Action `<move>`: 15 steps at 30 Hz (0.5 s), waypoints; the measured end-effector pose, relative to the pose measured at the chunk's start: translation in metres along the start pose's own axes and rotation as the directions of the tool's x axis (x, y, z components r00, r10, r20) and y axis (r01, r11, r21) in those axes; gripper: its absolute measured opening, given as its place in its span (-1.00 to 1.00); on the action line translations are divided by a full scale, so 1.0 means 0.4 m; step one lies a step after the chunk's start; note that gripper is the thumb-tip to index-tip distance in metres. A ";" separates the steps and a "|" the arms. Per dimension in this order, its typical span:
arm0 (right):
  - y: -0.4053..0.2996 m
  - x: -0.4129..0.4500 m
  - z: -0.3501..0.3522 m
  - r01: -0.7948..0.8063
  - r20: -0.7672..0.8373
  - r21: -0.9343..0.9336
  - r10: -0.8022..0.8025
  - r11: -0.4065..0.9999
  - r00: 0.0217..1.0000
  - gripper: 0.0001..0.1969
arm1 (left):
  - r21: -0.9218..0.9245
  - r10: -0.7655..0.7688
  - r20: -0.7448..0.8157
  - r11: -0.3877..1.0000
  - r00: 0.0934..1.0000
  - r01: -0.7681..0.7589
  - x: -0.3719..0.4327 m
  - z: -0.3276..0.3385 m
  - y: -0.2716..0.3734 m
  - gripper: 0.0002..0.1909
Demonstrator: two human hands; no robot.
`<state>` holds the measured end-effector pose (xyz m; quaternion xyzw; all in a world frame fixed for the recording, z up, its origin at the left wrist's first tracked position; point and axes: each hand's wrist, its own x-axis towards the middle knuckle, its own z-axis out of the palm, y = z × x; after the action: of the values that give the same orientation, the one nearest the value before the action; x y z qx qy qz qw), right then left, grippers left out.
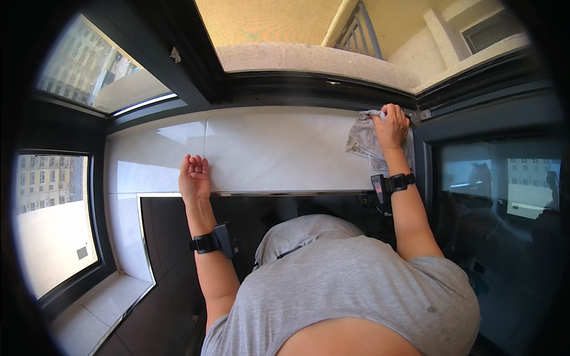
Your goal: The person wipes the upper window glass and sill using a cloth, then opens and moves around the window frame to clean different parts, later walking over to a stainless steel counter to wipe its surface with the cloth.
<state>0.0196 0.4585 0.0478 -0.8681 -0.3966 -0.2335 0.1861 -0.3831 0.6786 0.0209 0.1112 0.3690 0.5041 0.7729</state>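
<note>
My right hand [392,127] grips a grey cleaning cloth [363,135] at the far right corner of a white tiled windowsill [276,147]. The cloth hangs loosely from my fingers and spreads over the tile, with darker stains on its lower left part. Its far edge lies close to the dark window frame [285,84]. Over the front part of the sill, left of the middle, my left hand [194,178] is palm up with curled fingers and holds nothing. Whether it touches the tile is hard to tell.
Metal trim [289,193] edges the sill's front. A screened window [307,49] stands ahead, an opened sash [107,66] at the left, and a dark glass panel [498,213] at the right. A strapped device [213,240] sits on my left forearm, another [392,183] near my right wrist.
</note>
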 end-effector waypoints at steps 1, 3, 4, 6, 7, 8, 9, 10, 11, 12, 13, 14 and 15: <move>0.017 -0.004 0.001 -0.035 -0.015 -0.019 0.035 0.999 0.999 -0.74 | 0.015 0.007 -0.004 1.000 1.000 -0.007 0.001 -0.002 0.000 -0.89; 0.027 -0.008 0.011 -0.021 -0.038 0.013 0.021 1.000 0.999 -0.74 | 0.028 0.017 -0.007 0.999 1.000 -0.017 0.003 -0.002 -0.002 -0.86; 0.025 -0.007 0.013 -0.007 -0.061 0.042 0.009 0.999 0.998 -0.73 | 0.032 0.019 0.003 0.999 1.000 -0.019 0.003 -0.001 -0.005 -0.86; 0.015 -0.008 0.009 0.010 -0.019 0.062 -0.009 0.998 1.000 -0.73 | 0.035 0.024 0.012 0.999 1.000 -0.025 0.001 0.000 -0.007 -0.86; 0.004 -0.006 0.007 0.025 0.024 0.081 -0.027 0.996 0.999 -0.73 | 0.040 0.028 0.003 0.999 1.000 -0.028 0.000 0.000 -0.007 -0.86; -0.016 0.001 0.017 0.093 0.024 0.092 -0.096 0.991 0.995 -0.73 | 0.044 0.033 -0.007 0.998 0.999 -0.032 -0.002 0.000 -0.006 -0.86; -0.052 0.007 0.016 0.098 0.026 0.096 -0.101 0.991 0.995 -0.73 | 0.042 0.036 -0.012 0.998 0.999 -0.036 -0.004 -0.002 -0.006 -0.86; -0.095 0.015 0.014 0.158 0.027 0.105 -0.162 0.982 0.986 -0.72 | 0.041 0.038 -0.011 0.998 0.999 -0.038 -0.004 -0.002 -0.005 -0.87; -0.137 0.021 0.015 0.219 0.028 0.115 -0.224 0.969 0.974 -0.71 | 0.039 0.042 -0.011 0.998 0.999 -0.041 -0.005 -0.003 -0.006 -0.87; -0.178 0.028 0.023 0.265 0.004 0.138 -0.268 0.954 0.963 -0.71 | 0.045 0.039 -0.012 0.998 0.999 -0.039 -0.008 0.002 -0.007 -0.87; -0.216 0.034 0.032 0.307 -0.022 0.158 -0.307 0.939 0.951 -0.71 | 0.054 0.036 -0.008 0.998 0.999 -0.035 -0.010 0.011 -0.011 -0.88; -0.249 0.035 0.049 0.332 -0.038 0.179 -0.331 0.926 0.943 -0.71 | 0.058 0.031 -0.009 0.998 0.999 -0.031 -0.010 0.017 -0.013 -0.89; -0.290 0.034 0.064 0.347 -0.030 0.196 -0.349 0.917 0.937 -0.72 | 0.059 0.045 -0.013 0.997 0.999 -0.044 -0.009 0.017 -0.012 -0.89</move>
<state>-0.0558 0.5511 0.0502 -0.7616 -0.5663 -0.2198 0.2259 -0.3758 0.6745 0.0248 0.1384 0.3868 0.5110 0.7551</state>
